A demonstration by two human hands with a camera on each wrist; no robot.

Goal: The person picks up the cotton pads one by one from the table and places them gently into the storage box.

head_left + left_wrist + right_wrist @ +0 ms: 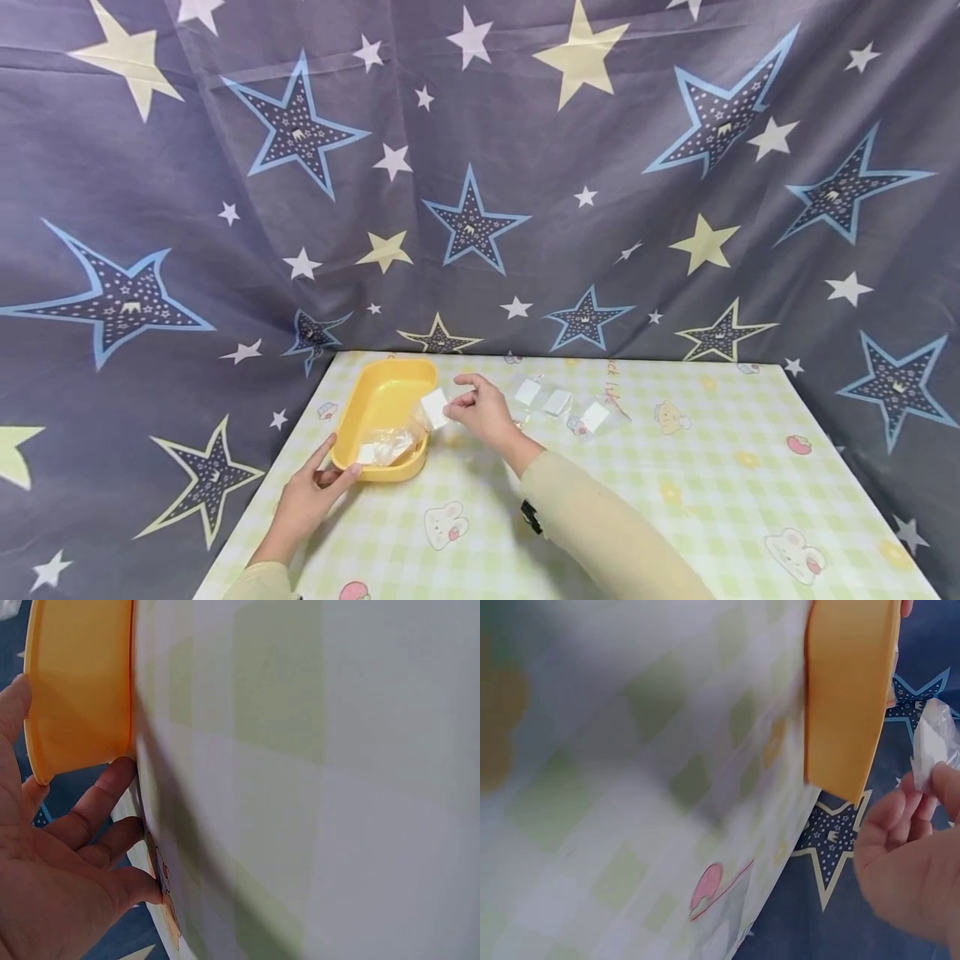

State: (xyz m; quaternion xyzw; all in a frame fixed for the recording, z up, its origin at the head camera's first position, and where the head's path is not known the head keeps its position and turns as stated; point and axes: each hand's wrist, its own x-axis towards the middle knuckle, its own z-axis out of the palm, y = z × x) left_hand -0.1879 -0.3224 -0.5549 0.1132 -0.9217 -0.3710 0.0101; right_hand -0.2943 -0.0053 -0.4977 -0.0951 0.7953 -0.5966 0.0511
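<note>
Pale sleeves (615,533) reach in from 5 and 7 o'clock, a small black object (531,517) under the right cuff. Of the hands, the left hand (306,493) grips a yellow tray (388,400) at its 7 o'clock corner, thumb at the rim; the right hand (483,410) pinches a clear packet (434,408) holding a white piece, raised at the tray's 3 o'clock side, where it overlaps the tray's right wall. Bagged pieces (367,454) lie in the tray toward 6 o'clock. Loose packets (557,402), at least three, line the checked surface (705,467) at the right hand's 3 o'clock. Star-printed cloth (495,117) hangs behind, at 12 o'clock. The held white piece leans lengthwise from 11 to 5 o'clock, its film trailing toward 8; the tray's long axis runs from just past 12 to just past 6. Fingertips cover the packet's 4 o'clock edge, the right wrist view crops its film, and crumpled plastic makes the tray's contents hard to count.
</note>
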